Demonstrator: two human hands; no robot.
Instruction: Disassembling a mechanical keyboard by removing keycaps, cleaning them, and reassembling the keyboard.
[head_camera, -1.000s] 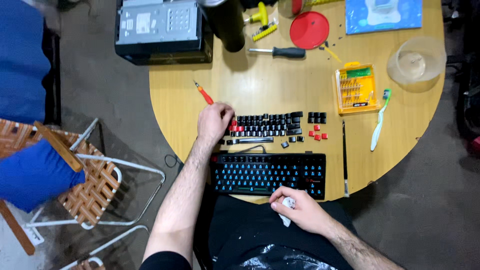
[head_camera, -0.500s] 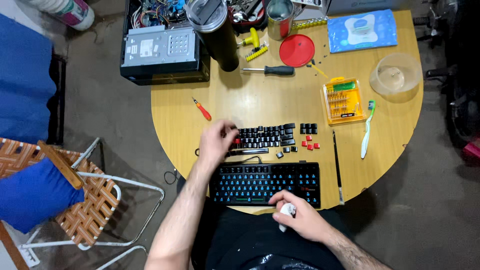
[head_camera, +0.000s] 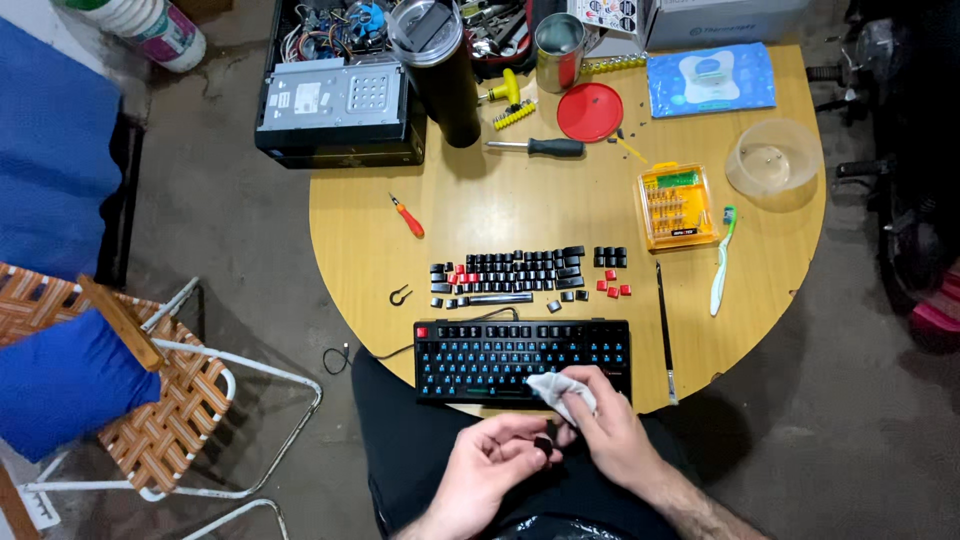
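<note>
My left hand (head_camera: 487, 466) is low over my lap and pinches a small black keycap (head_camera: 543, 444) between its fingers. My right hand (head_camera: 610, 432) meets it there and holds a crumpled white wipe (head_camera: 562, 389) against the keycap. Just above both hands lies a black keyboard (head_camera: 522, 357) with bare blue switches at the table's near edge. Rows of removed black and red keycaps (head_camera: 515, 273) lie on the wood beyond it.
On the round wooden table (head_camera: 480, 205): a wire keycap puller (head_camera: 399, 295), red-handled tool (head_camera: 408, 217), black screwdriver (head_camera: 540, 148), yellow bit case (head_camera: 677, 205), toothbrush (head_camera: 722, 260), clear bowl (head_camera: 772, 158), red lid (head_camera: 589, 111), black tumbler (head_camera: 437, 65), metal can (head_camera: 558, 50). A woven chair (head_camera: 150, 400) stands left.
My left hand has left the rows of loose keycaps and come back to my lap with a black keycap. The right hand has brought the wipe to it. The view has tilted down.
</note>
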